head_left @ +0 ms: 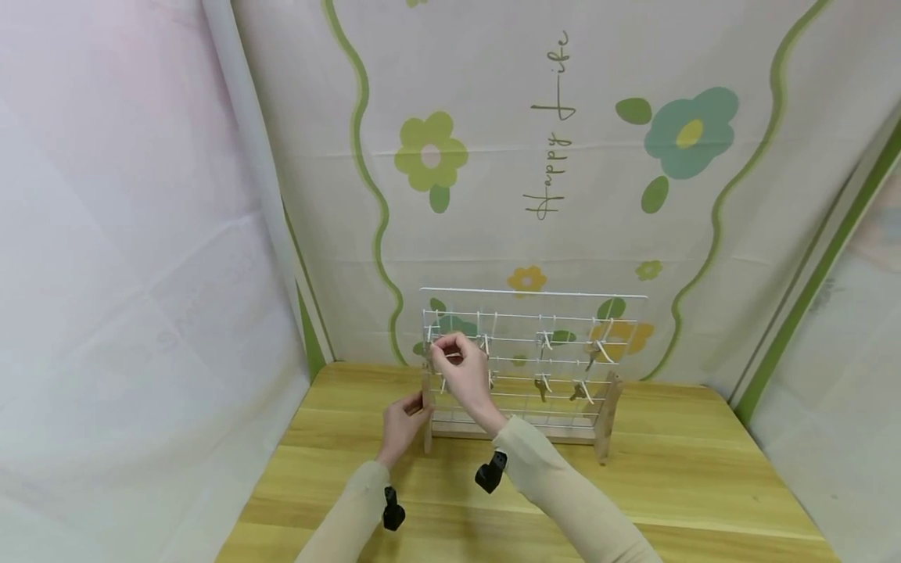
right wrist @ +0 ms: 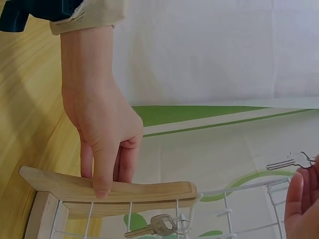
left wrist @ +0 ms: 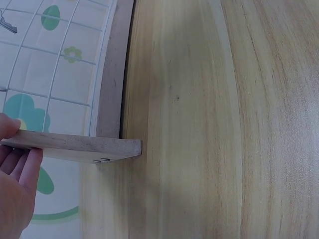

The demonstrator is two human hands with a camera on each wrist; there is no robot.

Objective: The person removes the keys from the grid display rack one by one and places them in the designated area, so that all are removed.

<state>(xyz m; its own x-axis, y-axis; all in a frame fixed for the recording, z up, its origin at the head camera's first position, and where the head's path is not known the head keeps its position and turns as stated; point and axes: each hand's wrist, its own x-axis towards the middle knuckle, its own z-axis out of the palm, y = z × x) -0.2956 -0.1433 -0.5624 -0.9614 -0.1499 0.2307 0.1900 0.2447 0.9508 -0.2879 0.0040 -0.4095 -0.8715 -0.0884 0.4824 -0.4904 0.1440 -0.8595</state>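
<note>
A white wire grid rack (head_left: pixel 533 292) stands upright on wooden side supports, with several keys hanging from its hooks. My left hand (head_left: pixel 401 428) grips the left wooden support (left wrist: pixel 75 144), thumb on one side and fingers on the other. My right hand (head_left: pixel 464 375) is raised at the rack's upper left; in the right wrist view its fingers (right wrist: pixel 295 199) pinch a silver key (right wrist: pixel 289 162) beside the grid, off the hooks. Another key (right wrist: pixel 158 225) hangs on a hook near the left support. A brass-coloured key (head_left: pixel 542 389) hangs in the lower row.
The rack stands toward the back of the wooden table (head_left: pixel 676 485). Behind it hangs a floral curtain (head_left: pixel 493 219), and pale cloth (head_left: pixel 141 274) encloses the left side. The right wooden support (head_left: pixel 607 418) rests on the table.
</note>
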